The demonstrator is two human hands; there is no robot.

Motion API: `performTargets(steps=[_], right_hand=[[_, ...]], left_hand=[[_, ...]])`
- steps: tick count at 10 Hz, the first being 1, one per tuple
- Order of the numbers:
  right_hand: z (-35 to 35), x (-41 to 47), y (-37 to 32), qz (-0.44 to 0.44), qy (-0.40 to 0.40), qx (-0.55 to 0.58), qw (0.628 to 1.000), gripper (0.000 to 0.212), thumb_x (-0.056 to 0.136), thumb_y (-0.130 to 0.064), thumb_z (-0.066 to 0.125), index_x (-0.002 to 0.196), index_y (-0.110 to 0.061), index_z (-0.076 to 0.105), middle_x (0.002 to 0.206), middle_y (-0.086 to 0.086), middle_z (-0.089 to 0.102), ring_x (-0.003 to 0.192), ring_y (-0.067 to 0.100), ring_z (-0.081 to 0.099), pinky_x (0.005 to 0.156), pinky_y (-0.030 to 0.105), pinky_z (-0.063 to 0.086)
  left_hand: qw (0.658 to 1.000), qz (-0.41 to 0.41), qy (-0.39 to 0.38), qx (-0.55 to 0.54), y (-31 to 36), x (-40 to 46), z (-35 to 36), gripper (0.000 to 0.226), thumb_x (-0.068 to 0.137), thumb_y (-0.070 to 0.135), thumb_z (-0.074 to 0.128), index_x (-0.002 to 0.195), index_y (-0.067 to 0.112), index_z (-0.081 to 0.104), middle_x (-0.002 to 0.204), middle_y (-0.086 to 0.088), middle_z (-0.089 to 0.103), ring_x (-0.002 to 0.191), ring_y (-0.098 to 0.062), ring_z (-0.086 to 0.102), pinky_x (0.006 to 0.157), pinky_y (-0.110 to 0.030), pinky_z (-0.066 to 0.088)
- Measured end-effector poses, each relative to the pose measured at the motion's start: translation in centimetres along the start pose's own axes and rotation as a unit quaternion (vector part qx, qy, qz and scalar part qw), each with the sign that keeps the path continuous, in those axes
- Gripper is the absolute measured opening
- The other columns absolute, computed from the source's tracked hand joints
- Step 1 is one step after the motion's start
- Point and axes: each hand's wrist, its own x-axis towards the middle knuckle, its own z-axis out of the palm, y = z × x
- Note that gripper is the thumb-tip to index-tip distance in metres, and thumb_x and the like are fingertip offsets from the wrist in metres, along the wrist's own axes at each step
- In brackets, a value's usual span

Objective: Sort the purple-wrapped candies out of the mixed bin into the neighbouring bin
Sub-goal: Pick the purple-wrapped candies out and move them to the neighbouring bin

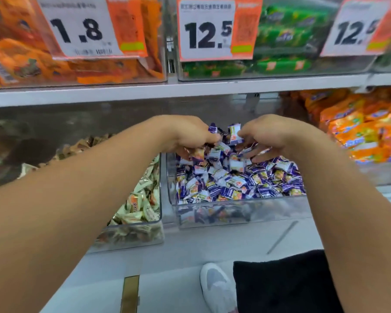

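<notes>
A clear bin (239, 211) in the middle of the lower shelf is heaped with purple-and-white wrapped candies (235, 179). My left hand (185, 134) reaches over its back left part, fingers curled down round several candies, one with an orange-and-white wrapper at its fingertips. My right hand (269, 136) hovers over the back of the same bin and pinches a purple-wrapped candy (235, 133) between thumb and fingers. To the left stands a neighbouring clear bin (140, 224) of cream and gold wrapped candies, partly hidden by my left forearm.
Orange snack packs (366, 129) lie on the shelf to the right. The upper shelf (190, 89) carries bins of orange and green packets with price tags 1.8 and 12.5. A white shoe (217, 288) and dark trouser leg show on the floor below.
</notes>
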Motion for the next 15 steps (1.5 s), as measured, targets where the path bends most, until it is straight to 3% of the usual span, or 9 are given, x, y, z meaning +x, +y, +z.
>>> performTargets(steps=[3, 5, 6, 8, 9, 10, 12, 13, 15], right_hand=[[0.7, 1.2, -0.4, -0.183, 0.076, -0.236, 0.951, 0.016, 0.090, -0.014, 0.069, 0.105, -0.008, 0.070, 0.113, 0.014, 0.070, 0.093, 0.021, 0.060, 0.083, 0.034, 0.050], [6.6, 1.5, 0.4, -0.181, -0.215, -0.509, 0.813, 0.052, 0.107, -0.037, 0.040, 0.156, -0.037, 0.024, 0.167, -0.009, 0.003, 0.154, 0.024, 0.002, 0.123, 0.052, 0.009], [6.0, 2.6, 0.7, -0.088, -0.175, -0.609, 0.769, 0.060, 0.109, -0.022, 0.034, 0.160, -0.030, 0.004, 0.166, -0.006, -0.013, 0.153, 0.030, -0.004, 0.122, 0.053, 0.006], [4.4, -0.3, -1.9, -0.115, -0.109, -0.511, 0.845, 0.051, 0.106, -0.030, 0.044, 0.155, -0.033, 0.031, 0.165, 0.001, 0.021, 0.147, 0.030, 0.030, 0.118, 0.044, 0.026], [6.3, -3.8, -5.5, -0.285, 0.038, -0.456, 0.842, 0.026, 0.097, -0.040, 0.057, 0.120, -0.039, 0.067, 0.118, -0.001, 0.070, 0.106, 0.024, 0.064, 0.091, 0.041, 0.053], [11.9, -8.2, -9.6, -0.465, -0.083, -0.231, 0.851, 0.019, 0.090, -0.038, 0.060, 0.102, -0.037, 0.075, 0.090, -0.021, 0.072, 0.086, -0.004, 0.065, 0.075, 0.019, 0.052], [24.0, -6.7, -12.8, -0.329, -0.353, -0.246, 0.841, 0.034, 0.099, -0.007, 0.045, 0.110, -0.019, 0.075, 0.084, -0.020, 0.068, 0.075, -0.011, 0.062, 0.070, 0.013, 0.050], [26.5, -4.6, -13.5, -0.226, -0.395, -0.303, 0.837, 0.025, 0.101, -0.012, 0.048, 0.114, -0.008, 0.070, 0.102, 0.007, 0.075, 0.087, 0.018, 0.073, 0.080, 0.036, 0.060], [28.5, -2.5, -15.8, -0.141, -0.349, -0.341, 0.862, 0.031, 0.105, -0.019, 0.044, 0.089, 0.004, 0.055, 0.079, 0.002, 0.059, 0.083, 0.029, 0.071, 0.055, 0.020, 0.051]], left_hand=[[0.945, 0.117, 0.196, 0.234, -1.4, -0.6, -0.5, 0.030, 0.103, 0.030, 0.049, 0.111, 0.012, 0.072, 0.106, -0.007, 0.071, 0.096, -0.027, 0.063, 0.084, -0.032, 0.047], [0.921, 0.189, 0.254, 0.227, -6.0, -3.8, -2.6, 0.026, 0.100, 0.025, 0.056, 0.121, 0.016, 0.069, 0.122, 0.000, 0.068, 0.113, -0.019, 0.060, 0.084, -0.020, 0.034], [0.913, 0.233, 0.266, 0.204, -8.1, -5.3, -3.0, 0.023, 0.097, 0.023, 0.061, 0.117, 0.018, 0.070, 0.119, 0.005, 0.068, 0.107, -0.010, 0.059, 0.085, -0.022, 0.040], [0.935, 0.177, 0.269, 0.147, -12.2, -10.7, -5.3, 0.017, 0.093, 0.034, 0.064, 0.108, 0.031, 0.071, 0.104, 0.019, 0.067, 0.089, -0.001, 0.064, 0.079, -0.026, 0.051], [0.952, 0.055, 0.248, 0.169, -16.0, -13.7, -7.3, 0.014, 0.092, 0.041, 0.064, 0.100, 0.034, 0.072, 0.096, 0.020, 0.069, 0.084, 0.005, 0.062, 0.075, -0.024, 0.051], [0.956, -0.109, 0.141, 0.235, -19.9, -16.4, -9.3, 0.024, 0.097, 0.045, 0.056, 0.092, 0.027, 0.071, 0.087, 0.010, 0.071, 0.074, -0.001, 0.063, 0.066, -0.022, 0.048], [0.963, -0.188, 0.063, 0.181, -23.6, -18.4, -9.7, 0.029, 0.105, 0.018, 0.042, 0.112, 0.004, 0.067, 0.079, -0.002, 0.060, 0.062, -0.002, 0.055, 0.059, -0.012, 0.044], [0.964, -0.194, 0.077, 0.165, -25.0, -18.8, -9.4, 0.028, 0.103, 0.020, 0.046, 0.122, 0.015, 0.066, 0.106, -0.004, 0.067, 0.085, -0.012, 0.055, 0.064, -0.014, 0.041], [0.976, -0.207, 0.068, 0.031, -26.3, -18.1, -9.0, 0.033, 0.106, 0.031, 0.037, 0.125, 0.017, 0.059, 0.113, -0.003, 0.061, 0.093, -0.018, 0.056, 0.078, -0.020, 0.046]])
